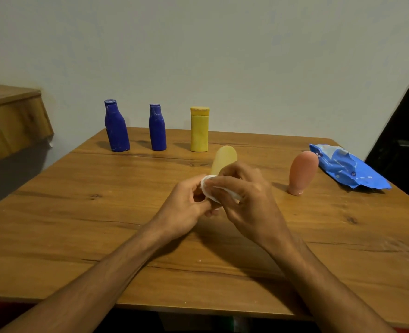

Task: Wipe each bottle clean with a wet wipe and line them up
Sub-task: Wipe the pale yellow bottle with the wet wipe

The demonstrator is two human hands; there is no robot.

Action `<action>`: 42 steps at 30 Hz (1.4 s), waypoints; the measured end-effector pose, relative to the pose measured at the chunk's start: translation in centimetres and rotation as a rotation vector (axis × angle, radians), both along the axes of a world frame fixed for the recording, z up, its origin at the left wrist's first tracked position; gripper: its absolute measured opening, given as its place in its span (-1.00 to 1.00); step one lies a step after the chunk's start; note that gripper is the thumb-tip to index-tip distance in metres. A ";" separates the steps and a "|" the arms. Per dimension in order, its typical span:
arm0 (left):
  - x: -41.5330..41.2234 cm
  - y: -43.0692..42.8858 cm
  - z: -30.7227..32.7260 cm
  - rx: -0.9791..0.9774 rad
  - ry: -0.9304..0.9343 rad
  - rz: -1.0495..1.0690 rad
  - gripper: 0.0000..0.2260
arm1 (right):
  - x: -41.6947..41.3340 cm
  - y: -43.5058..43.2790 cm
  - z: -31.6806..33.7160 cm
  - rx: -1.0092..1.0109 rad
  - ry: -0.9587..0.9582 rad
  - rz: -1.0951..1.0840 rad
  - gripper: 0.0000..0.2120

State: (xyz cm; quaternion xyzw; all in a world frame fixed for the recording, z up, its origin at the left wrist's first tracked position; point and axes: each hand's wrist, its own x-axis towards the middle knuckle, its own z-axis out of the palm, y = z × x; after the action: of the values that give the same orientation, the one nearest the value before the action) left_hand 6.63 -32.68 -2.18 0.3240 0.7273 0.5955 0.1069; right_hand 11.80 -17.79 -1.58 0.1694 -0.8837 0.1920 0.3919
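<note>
A pale yellow bottle (225,158) is held above the table's middle, its lower part hidden by my hands. My left hand (186,207) grips the bottle's bottom end. My right hand (244,200) presses a white wet wipe (210,191) against the bottle. Along the far edge stand two dark blue bottles (116,127) (157,128) and a yellow flip-cap bottle (199,129), upright in a row. A pink bottle (303,171) stands cap-down at the right.
A blue wet-wipe pack (347,168) lies open at the table's far right. The wooden table (78,224) meets a pale wall behind. A wooden shelf (11,116) juts out at the left; a dark doorway is at the right.
</note>
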 end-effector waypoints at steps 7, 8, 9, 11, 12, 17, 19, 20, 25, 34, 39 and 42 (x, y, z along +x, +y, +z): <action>0.4 0.2 0.1 0.032 -0.051 -0.030 -0.74 | -0.4 0.6 0.1 -0.135 0.100 -0.037 -0.80; 0.5 0.3 0.1 0.040 -0.075 -0.042 -0.74 | -0.5 0.8 0.2 -0.197 0.120 -0.044 -0.81; 0.6 0.4 0.1 0.046 -0.089 -0.049 -0.73 | -0.6 0.9 0.2 -0.241 0.125 -0.042 -0.81; 0.6 0.4 0.1 0.050 -0.098 -0.042 -0.71 | -0.6 1.0 0.2 -0.246 0.077 -0.012 -0.78; 0.4 0.4 0.2 0.052 -0.096 -0.029 -0.69 | -0.5 0.9 0.2 -0.219 0.037 0.015 -0.77; 0.3 0.2 0.2 0.047 -0.068 0.006 -0.63 | -0.3 0.9 0.4 -0.145 -0.053 0.087 -0.79; 0.4 0.3 0.2 0.027 -0.051 0.005 -0.62 | -0.4 1.1 0.3 -0.155 -0.043 0.060 -0.78; 0.4 0.3 0.1 0.011 -0.038 0.008 -0.61 | -0.4 1.0 0.2 -0.163 -0.027 0.042 -0.78; 0.2 0.1 0.2 -0.066 0.005 0.000 -0.59 | -0.6 1.0 0.2 -0.258 0.114 -0.049 -0.78; 0.0 -0.1 0.3 0.033 -0.142 -0.070 -0.42 | -0.5 1.5 1.5 -0.616 0.185 -0.099 -0.82; -0.1 -0.3 0.5 0.197 -0.358 -0.174 -0.51 | -0.3 1.2 1.6 -0.779 0.080 -0.029 -0.82; -0.4 -0.4 0.6 0.345 -0.471 -0.222 -0.54 | -0.2 1.0 1.5 -0.818 -0.041 0.068 -0.83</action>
State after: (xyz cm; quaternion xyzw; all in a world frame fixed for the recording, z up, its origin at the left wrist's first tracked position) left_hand 6.24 -33.12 -1.62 0.2677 0.5307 0.7537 0.2803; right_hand 11.61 -16.77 -0.08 0.0249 -0.7359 0.5439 0.4025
